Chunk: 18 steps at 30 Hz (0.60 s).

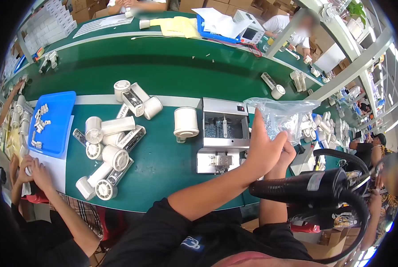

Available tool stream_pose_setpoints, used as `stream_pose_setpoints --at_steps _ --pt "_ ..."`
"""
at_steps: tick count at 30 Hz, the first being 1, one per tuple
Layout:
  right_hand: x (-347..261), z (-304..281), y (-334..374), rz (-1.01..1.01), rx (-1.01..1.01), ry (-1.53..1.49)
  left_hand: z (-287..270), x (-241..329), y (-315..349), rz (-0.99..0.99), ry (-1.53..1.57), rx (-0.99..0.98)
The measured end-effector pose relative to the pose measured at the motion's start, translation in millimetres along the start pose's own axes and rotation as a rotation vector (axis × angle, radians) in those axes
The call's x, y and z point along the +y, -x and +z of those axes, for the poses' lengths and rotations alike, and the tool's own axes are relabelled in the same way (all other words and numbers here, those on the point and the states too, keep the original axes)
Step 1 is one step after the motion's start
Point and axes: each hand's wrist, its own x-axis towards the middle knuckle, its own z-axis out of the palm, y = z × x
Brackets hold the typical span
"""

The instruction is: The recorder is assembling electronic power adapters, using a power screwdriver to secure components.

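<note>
A clear plastic bag [273, 116] of small metal screws is held up at the right of a screw feeder [225, 141]. My left hand [266, 144] reaches across and grips the bag's near side, its index finger stretched up along the plastic and its thumb beside it. Behind it, my right hand [288, 155] is closed at the bag's lower right, partly hidden by the left. Loose screws [214, 128] lie in the feeder's open tray. Just left of the feeder stands a white cylindrical fan housing [186, 122].
White handheld fan units [114, 138] lie piled on the green table [163, 178]. A blue tray [54, 133] with small white parts is farther left, near a co-worker's hands [35, 171]. A black cylindrical tool [297, 188] with a ribbed hose hangs by my forearms.
</note>
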Motion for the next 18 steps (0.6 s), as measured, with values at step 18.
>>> stream_pose_setpoints --at_steps 18 --pt "-4 -101 -57 0.071 -0.345 0.34 -10 15 -23 0.255 0.076 0.177"
